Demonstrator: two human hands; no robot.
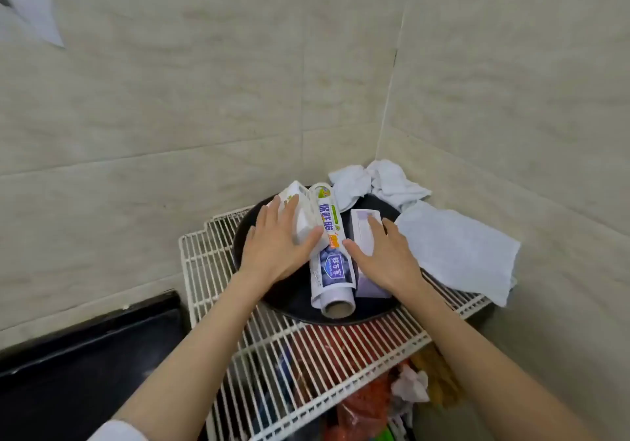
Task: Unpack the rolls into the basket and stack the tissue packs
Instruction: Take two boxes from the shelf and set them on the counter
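A round black basket (pixel 300 299) sits on a white wire shelf in the wall corner. Lengthwise in its middle lies a roll of cling film (pixel 330 260) in a printed wrapper, its cardboard core facing me. On the roll's left stands a white tissue pack (pixel 301 217), tilted; my left hand (pixel 278 243) lies flat over it with fingers around its near end. On the roll's right lies a pale purple tissue pack (pixel 363 227); my right hand (pixel 383 256) rests on top of it, thumb against the roll.
A white wire shelf (pixel 204 263) carries the basket. White cloths (pixel 460 253) lie at the back right, one draped over the shelf edge. A black appliance (pixel 85 365) stands at lower left. Red and orange bags (pixel 364 406) show below the shelf. Tiled walls close both sides.
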